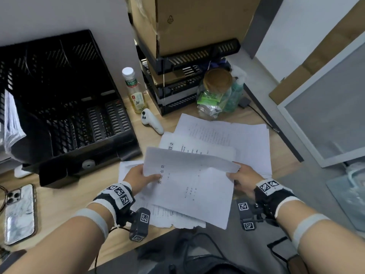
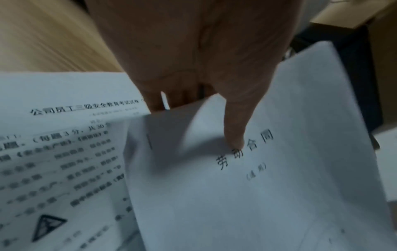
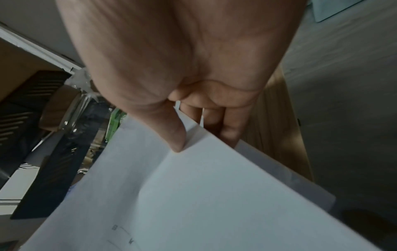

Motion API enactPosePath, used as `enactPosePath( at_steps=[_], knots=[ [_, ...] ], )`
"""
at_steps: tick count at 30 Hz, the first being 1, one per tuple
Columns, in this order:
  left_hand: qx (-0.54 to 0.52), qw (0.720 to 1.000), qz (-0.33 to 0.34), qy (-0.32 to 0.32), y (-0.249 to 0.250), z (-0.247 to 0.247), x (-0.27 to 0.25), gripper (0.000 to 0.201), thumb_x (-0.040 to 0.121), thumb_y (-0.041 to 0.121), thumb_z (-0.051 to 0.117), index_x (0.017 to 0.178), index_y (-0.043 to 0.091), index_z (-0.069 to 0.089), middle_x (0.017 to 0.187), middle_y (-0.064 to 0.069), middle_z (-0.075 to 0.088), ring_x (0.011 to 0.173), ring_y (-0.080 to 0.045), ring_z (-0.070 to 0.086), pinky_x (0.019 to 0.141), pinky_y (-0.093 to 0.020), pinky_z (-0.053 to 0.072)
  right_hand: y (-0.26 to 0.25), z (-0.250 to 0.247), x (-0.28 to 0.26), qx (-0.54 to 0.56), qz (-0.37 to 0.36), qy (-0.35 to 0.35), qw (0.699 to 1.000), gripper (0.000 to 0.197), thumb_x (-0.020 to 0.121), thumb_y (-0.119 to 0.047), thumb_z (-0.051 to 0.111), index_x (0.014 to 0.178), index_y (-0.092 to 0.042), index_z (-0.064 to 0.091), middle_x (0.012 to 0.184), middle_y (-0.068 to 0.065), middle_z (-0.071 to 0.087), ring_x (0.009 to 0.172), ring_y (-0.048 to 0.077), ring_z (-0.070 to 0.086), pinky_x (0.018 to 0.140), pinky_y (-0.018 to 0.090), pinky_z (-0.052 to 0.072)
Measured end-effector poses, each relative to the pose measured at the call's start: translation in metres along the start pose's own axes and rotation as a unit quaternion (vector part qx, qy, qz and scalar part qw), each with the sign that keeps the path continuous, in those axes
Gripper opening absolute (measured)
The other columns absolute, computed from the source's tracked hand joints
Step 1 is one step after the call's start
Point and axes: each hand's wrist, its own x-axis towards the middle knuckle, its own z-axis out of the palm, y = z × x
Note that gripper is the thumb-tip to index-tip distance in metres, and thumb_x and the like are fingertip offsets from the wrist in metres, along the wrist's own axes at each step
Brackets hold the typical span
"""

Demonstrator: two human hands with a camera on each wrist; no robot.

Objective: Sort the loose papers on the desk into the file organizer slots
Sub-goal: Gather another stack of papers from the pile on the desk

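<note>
The file organizer (image 1: 65, 107) stands on the desk (image 1: 65, 196) at ten o'clock, with the phone (image 1: 19, 214) before it at eight. The bottle (image 1: 134, 89) and controller (image 1: 152, 121) are right of the organizer. Loose papers (image 1: 227, 139) lie at the centre. The jar (image 1: 215, 89) is behind them, at one o'clock.

Head view downward, wrist views close

The counter (image 1: 65, 196) is pale wood-grain with a matt finish. The sheets (image 1: 189, 186) are thin white matt paper. The file organizer (image 1: 65, 107) is perforated black plastic with a dull sheen. At the back edge stand a brown cardboard box (image 1: 189, 22), a clear glossy plastic bottle (image 1: 135, 91) and a glass jar (image 1: 216, 89) with a wood-look lid.
</note>
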Motion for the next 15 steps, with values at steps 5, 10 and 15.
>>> enactPosePath(
  at_steps=[5, 10, 15],
  knots=[
    [-0.034, 0.998, 0.022, -0.056, 0.001, 0.004, 0.009, 0.025, 0.069, 0.041, 0.074, 0.093, 0.033, 0.077, 0.102, -0.001, 0.080, 0.098, -0.030, 0.074, 0.093, -0.053, 0.057, 0.005, -0.022, 0.018, -0.120, -0.050, 0.131, 0.983, 0.048, 0.083, -0.011, 0.065, 0.129, -0.014, 0.055, 0.131, 0.011, 0.058, 0.119, 0.028, 0.057, 0.099, 0.038, 0.047],
    [0.030, 0.996, 0.062, -0.056, 0.028, 0.009, 0.017, 0.020, 0.080, 0.032, 0.067, 0.097, 0.024, 0.073, 0.099, -0.001, 0.078, 0.091, -0.024, 0.070, 0.093, -0.046, 0.056, 0.004, -0.011, 0.025, -0.131, -0.057, 0.099, 0.985, 0.059, 0.088, -0.011, 0.063, 0.142, -0.010, 0.039, 0.144, 0.010, 0.047, 0.132, 0.025, 0.046, 0.109, 0.033, 0.036],
    [0.129, 0.989, 0.071, -0.018, 0.050, 0.027, 0.030, 0.012, 0.093, 0.008, 0.061, 0.101, 0.017, 0.066, 0.092, -0.004, 0.069, 0.085, -0.019, 0.061, 0.064, -0.021, 0.043, 0.011, -0.017, 0.033, -0.150, -0.059, 0.071, 0.984, 0.043, 0.089, -0.008, 0.059, 0.132, -0.010, 0.053, 0.135, 0.009, 0.059, 0.125, 0.022, 0.055, 0.104, 0.031, 0.041]
  ],
)
